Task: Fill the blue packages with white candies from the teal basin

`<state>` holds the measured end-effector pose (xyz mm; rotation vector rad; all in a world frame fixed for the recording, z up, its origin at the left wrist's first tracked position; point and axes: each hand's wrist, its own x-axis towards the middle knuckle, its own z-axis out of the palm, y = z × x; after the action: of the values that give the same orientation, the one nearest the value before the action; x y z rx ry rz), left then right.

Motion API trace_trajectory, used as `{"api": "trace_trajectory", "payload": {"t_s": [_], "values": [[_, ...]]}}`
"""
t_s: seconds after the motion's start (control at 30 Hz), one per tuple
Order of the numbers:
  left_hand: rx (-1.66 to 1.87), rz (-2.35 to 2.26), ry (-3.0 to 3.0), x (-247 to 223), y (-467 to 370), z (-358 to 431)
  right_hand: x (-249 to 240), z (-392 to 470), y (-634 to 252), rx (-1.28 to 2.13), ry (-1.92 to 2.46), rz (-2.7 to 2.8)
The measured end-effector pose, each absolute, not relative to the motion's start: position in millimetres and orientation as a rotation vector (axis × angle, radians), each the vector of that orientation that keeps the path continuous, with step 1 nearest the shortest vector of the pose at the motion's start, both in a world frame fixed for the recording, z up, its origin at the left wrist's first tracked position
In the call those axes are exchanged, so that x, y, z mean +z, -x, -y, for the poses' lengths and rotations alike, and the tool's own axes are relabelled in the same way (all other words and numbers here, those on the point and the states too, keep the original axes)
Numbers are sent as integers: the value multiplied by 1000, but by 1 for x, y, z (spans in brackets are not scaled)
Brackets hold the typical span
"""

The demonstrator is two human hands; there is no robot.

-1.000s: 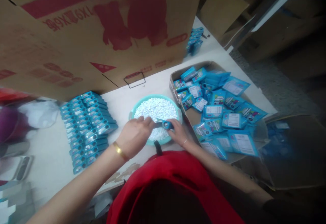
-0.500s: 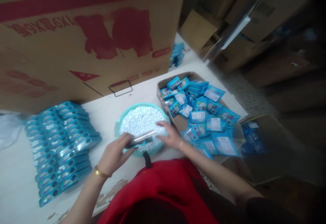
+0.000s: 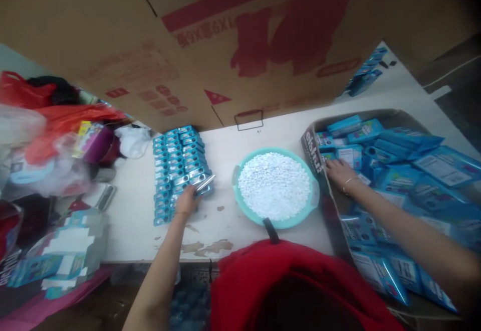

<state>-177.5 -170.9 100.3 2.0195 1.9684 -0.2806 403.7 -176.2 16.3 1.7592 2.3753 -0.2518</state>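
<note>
My left hand (image 3: 188,200) is closed around a slim, shiny silvery thing (image 3: 205,184), whose exact kind I cannot make out. It is at the right side of the stacked rows of small blue boxes (image 3: 176,165), which have round dark holes in their ends. My right hand (image 3: 341,174) is inside a cardboard tray (image 3: 313,153), its fingers stretched out over blue printed packets (image 3: 351,156) near the left wall. Between my hands stands a turquoise basin (image 3: 240,205), full of small white pellet-like pieces (image 3: 274,185).
A large cardboard carton (image 3: 210,60) with red print stands behind the white table (image 3: 131,230). At the left are plastic bags (image 3: 63,170), flattened blue-and-white cartons (image 3: 67,251) and a white bag (image 3: 133,140). More blue packets (image 3: 364,80) lie at the back right.
My left hand has moved left from above the basin to the blue boxes, carrying the silvery thing. My right hand has gone from the basin into the tray. The view has swung left.
</note>
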Motion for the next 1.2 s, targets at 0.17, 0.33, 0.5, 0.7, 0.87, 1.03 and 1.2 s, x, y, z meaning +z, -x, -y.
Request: {"api": "trace_trajectory", "payload": {"t_s": [0.17, 0.33, 0.5, 0.7, 0.87, 1.03, 1.2], "values": [[-256, -2077, -2002, 87, 184, 166, 38, 184, -426, -452, -2287, -2241], [138, -1997, -2074, 108, 151, 182, 108, 223, -409, -536, -3382, -2003], [-128, -1438, -2224, 126, 68, 203, 164, 255, -339, -1649, -3453, -1755], [-325, -1458, -2049, 81, -34, 219, 153, 287, -295, -1944, -3233, -1698], [-161, -1410, -2001, 50, -76, 213, 130, 302, -285, -1945, -3235, -1678], [-53, -1338, -1970, 71, -57, 203, 119, 303, -284, -1714, -3178, -1813], [122, -1146, -2047, 130, -18, 186, 111, 293, -284, -1298, -3057, -2119]]}}
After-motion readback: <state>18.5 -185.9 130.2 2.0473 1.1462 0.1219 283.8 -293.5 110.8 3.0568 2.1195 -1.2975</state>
